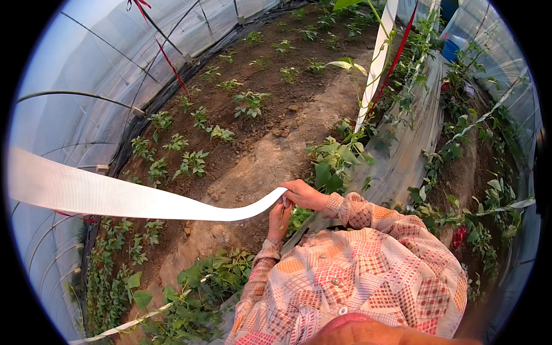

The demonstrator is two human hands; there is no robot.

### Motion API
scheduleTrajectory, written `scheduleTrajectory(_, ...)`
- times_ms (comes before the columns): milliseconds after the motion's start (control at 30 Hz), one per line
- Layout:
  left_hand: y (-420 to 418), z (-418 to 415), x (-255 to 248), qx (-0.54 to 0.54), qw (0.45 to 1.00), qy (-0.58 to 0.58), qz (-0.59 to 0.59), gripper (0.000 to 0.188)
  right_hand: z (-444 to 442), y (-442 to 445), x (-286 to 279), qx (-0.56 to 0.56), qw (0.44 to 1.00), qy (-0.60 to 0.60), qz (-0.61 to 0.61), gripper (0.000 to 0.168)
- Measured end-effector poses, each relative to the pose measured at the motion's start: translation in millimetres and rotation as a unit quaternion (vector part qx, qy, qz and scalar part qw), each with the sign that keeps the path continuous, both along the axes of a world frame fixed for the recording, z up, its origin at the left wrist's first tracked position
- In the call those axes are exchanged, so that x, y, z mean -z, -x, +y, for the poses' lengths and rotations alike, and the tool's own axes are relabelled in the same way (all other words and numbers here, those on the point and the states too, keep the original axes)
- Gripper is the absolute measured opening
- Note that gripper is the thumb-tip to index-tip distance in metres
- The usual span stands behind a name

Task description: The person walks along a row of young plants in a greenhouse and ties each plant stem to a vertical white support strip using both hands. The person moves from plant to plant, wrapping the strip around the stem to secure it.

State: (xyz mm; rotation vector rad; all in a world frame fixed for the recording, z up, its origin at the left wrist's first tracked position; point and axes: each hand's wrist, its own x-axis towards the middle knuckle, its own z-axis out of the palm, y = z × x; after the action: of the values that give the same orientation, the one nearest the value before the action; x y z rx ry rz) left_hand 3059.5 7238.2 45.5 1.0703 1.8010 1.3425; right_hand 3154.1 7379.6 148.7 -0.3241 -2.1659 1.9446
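Note:
A broad white ribbed strip (172, 202) sweeps in from the left and curves up to my hands. My right hand (304, 195) pinches its near end between thumb and fingers. Just below, my left hand (278, 222) is raised with its fingers closed around a thin strand (282, 212), perhaps a vine stem. The fingers of both hands meet under the strip, so what lies between them is partly hidden. Leafy vines (332, 166) grow low beside my right hand. More green foliage (299, 217) shows right behind my left hand.
Young plants (250, 103) dot the brown soil beyond a bare dirt path (258, 159). Another white strip (377, 64) and a red ribbon (396, 56) hang among vines. Clear plastic sheeting (392, 159) covers the ground on the right. Twisted cords (478, 120) cross it. Greenhouse film (86, 108) encloses everything.

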Motion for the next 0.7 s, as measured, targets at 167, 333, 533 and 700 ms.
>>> scheduleTrajectory(167, -4.0, -2.6, 9.1, -0.028, 0.999, 0.0, 0.033, 0.025, 6.9, -5.2, 33.4, -0.029, 0.994, -0.106, 0.016, 0.015)
scheduleTrajectory(333, -20.3, 16.2, 28.1, -0.042, 0.986, -0.011, 0.164, 0.024, 24.8, -25.7, 43.8, -0.051, 0.986, -0.154, 0.027, 0.017)
scheduleTrajectory(533, -34.2, 34.4, 56.6, -0.088, 0.982, -0.068, -0.153, 0.033, 48.1, -47.7, 46.4, -0.114, 0.983, -0.122, 0.08, 0.025)
scheduleTrajectory(700, -57.4, 52.4, 57.8, -0.129, 0.969, -0.098, -0.189, 0.026, 55.7, -64.4, 57.3, -0.15, 0.981, -0.086, 0.09, 0.059)
